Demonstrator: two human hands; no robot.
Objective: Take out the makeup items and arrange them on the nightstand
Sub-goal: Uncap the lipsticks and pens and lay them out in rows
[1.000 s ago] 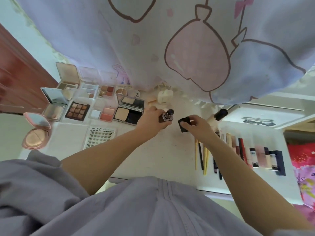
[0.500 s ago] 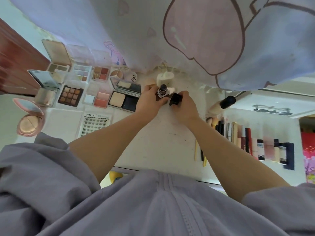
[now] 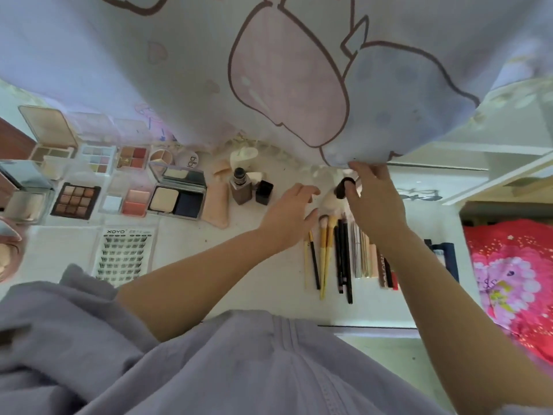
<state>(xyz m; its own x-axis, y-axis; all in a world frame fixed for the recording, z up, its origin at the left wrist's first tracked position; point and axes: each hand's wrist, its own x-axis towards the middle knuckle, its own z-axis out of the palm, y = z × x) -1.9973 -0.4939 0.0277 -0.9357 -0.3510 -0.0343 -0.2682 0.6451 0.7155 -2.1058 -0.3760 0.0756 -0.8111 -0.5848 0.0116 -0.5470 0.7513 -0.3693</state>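
Makeup brush (image 3: 332, 200) with a fluffy head and dark handle lies on the white nightstand (image 3: 185, 250), its handle pinched by the right hand (image 3: 375, 202). The left hand (image 3: 288, 217) hovers just left of it, fingers loosely spread – holding nothing. Farther left stand an uncapped foundation bottle (image 3: 241, 187) and its black cap (image 3: 264, 192) (side by side), then open palettes (image 3: 76, 200).

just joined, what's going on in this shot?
A person is laying out makeup on a white nightstand. Palettes sit at the left, and a foundation bottle stands beside its black cap. The right hand grips a fluffy brush above the row of brushes; the left hand hovers open beside it.
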